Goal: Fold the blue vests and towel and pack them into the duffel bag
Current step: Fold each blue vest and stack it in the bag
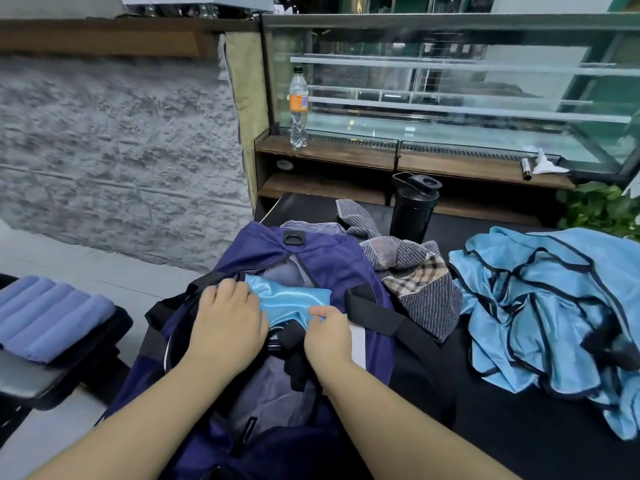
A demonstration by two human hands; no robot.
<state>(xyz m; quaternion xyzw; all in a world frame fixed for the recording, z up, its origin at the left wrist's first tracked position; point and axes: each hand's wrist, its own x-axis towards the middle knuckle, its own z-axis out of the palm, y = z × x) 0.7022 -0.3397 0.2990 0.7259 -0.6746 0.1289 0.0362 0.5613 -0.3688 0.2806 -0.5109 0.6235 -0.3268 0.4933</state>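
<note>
A navy duffel bag (332, 258) lies open on the black table in front of me. A folded light-blue vest (289, 297) sits in its opening. My left hand (227, 320) presses down on the vest's left end with curled fingers over it. My right hand (327, 332) pinches the vest's near right edge. A grey striped and checked towel (412, 271) lies crumpled beside the bag on the right. Several unfolded light-blue vests with black trim (547, 306) are heaped at the far right of the table.
A black shaker bottle (414, 207) stands behind the towel. A clear plastic bottle (298, 107) stands on the wooden ledge of a glass display case (450, 81). A blue padded cushion (48, 315) lies on a bench at left. Green leaves (599, 206) show at right.
</note>
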